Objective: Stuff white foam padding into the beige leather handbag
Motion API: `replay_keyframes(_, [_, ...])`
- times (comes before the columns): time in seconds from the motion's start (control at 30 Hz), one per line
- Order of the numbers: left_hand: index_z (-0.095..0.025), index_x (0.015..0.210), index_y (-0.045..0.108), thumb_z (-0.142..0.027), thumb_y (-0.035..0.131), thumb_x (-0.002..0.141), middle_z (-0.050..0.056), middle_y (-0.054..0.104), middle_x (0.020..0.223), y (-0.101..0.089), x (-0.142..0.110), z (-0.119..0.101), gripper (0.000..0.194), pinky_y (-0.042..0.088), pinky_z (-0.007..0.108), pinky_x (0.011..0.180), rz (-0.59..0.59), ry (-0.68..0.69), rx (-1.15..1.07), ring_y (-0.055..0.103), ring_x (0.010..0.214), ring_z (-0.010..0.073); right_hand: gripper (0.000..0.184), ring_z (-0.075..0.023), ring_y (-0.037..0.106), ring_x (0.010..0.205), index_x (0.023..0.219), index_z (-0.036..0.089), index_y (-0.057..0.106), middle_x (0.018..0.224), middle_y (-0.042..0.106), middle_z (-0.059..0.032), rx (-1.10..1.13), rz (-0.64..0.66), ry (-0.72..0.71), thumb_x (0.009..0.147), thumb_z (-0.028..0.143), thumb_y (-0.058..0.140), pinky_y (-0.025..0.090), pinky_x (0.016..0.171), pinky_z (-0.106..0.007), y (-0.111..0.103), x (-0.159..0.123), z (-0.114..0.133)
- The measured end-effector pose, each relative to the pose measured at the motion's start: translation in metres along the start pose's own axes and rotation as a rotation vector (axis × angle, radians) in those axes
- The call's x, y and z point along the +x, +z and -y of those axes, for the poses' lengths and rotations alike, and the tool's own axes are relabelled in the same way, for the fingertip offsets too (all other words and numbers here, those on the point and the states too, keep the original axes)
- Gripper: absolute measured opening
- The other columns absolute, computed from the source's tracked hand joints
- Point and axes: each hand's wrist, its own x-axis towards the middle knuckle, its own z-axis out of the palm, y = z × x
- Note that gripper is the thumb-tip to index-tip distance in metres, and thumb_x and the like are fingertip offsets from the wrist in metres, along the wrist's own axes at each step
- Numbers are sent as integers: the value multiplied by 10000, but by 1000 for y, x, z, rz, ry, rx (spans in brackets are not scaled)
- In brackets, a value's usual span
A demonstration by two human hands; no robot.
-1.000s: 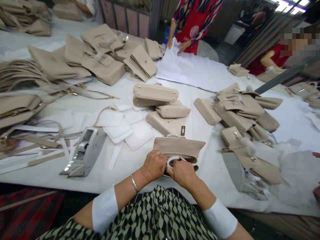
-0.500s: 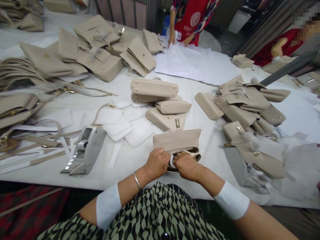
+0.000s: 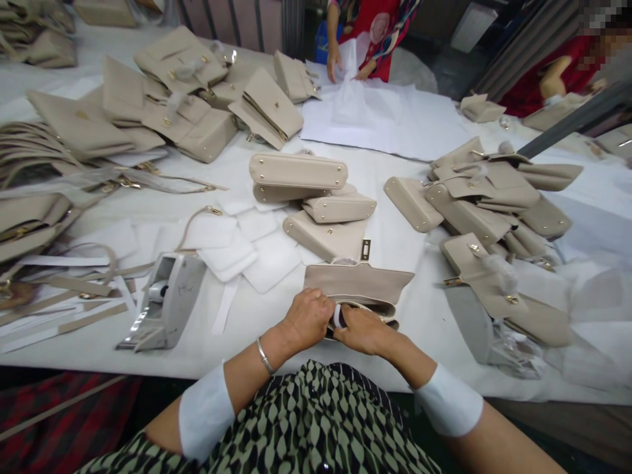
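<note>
Right now working at the near table edge, at about 6 o'clock of the white table point(image 3: 405, 250): both hands closed over the mouth of a beige handbag point(image 3: 358, 280) lying flap-up, its opening facing the body. Left hand point(image 3: 307, 317) curled in a loose fist at the bag's 7 o'clock corner, fingers wrapped over the rim. Right hand point(image 3: 363, 329) pressing down at the bag's 6 o'clock, thumb and fingers pinching a small white piece point(image 3: 338, 316) at the opening; whether paper or tape, impossible to tell. Both grips therefore clenched, neither released.

Doing this well probably means:
- keeping the left hand bracing the rim so the bag is not sliding toward 12 o'clock, into the stack of finished bags point(image 3: 316, 197) just beyond;
- feeding the white piece with fingertips only, not dragging knuckles over the pale leather;
- keeping clear of the gold clasp point(image 3: 366, 249) at the bag's 12 o'clock, likely easy to scratch.

Tape dispenser point(image 3: 165, 303) sitting at 9 o'clock, well apart from the hands. White pads point(image 3: 232, 247) lying at 10 o'clock. Another person's hands point(image 3: 348, 62) smoothing white sheets point(image 3: 390, 122) at 12 o'clock, far across.
</note>
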Motion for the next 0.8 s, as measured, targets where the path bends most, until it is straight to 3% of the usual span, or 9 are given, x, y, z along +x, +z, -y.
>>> replay_keyframes(0.2, [-159,676,567,-98,486,748,60,578,647,6,-1,0,125,413,327,656,-49,0,19,506,694,203,237,-207,577,697,826,127,619,851,649,-101,128,346,-149,639,255,551,433,617,-297,-7,25,-5])
replay_keyframes(0.37, [-160,690,567,-99,461,776,56,575,648,6,-6,4,149,414,330,667,-50,-7,22,503,702,206,156,-146,512,644,697,156,561,770,584,-8,257,495,-231,555,205,605,409,594,-248,-1,40,-11])
replay_keyframes(0.53, [-158,733,578,-100,481,769,59,606,704,-3,-4,4,119,420,325,681,30,-22,15,521,739,208,180,-129,465,648,756,173,493,754,505,23,433,435,-215,618,260,569,387,584,-239,3,34,-21])
replay_keyframes(0.63, [-157,757,587,-78,496,742,60,624,719,-10,2,5,122,428,315,666,112,-57,14,533,746,210,119,-132,475,676,785,174,489,740,496,25,562,334,-284,679,228,482,399,608,-235,1,28,-23])
replay_keyframes(0.8, [-149,768,594,-51,482,725,68,637,742,-12,6,12,155,445,316,673,166,-65,25,538,755,212,120,-168,530,749,790,157,534,806,592,-41,380,123,-328,740,170,426,422,718,-277,0,28,-11])
